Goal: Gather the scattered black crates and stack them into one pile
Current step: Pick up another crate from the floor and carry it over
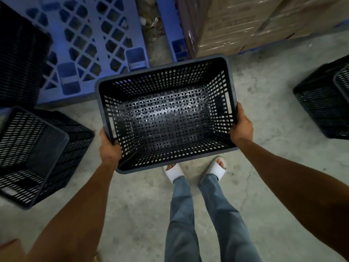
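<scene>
A black perforated crate (166,118) hangs in front of me above the floor, open side up and empty. My left hand (108,148) grips its left rim and my right hand (241,123) grips its right rim. A second black crate (37,154) lies tilted on the floor at the left, its opening turned toward me. Behind it at the upper left is another dark crate (18,57). At the right edge stands a further black crate (324,104), partly cut off by the frame.
A blue plastic pallet (90,35) lies on the concrete floor behind the held crate. Wrapped cardboard boxes (236,21) sit on another blue pallet at the upper right. My legs and white sandals (196,169) are below the crate.
</scene>
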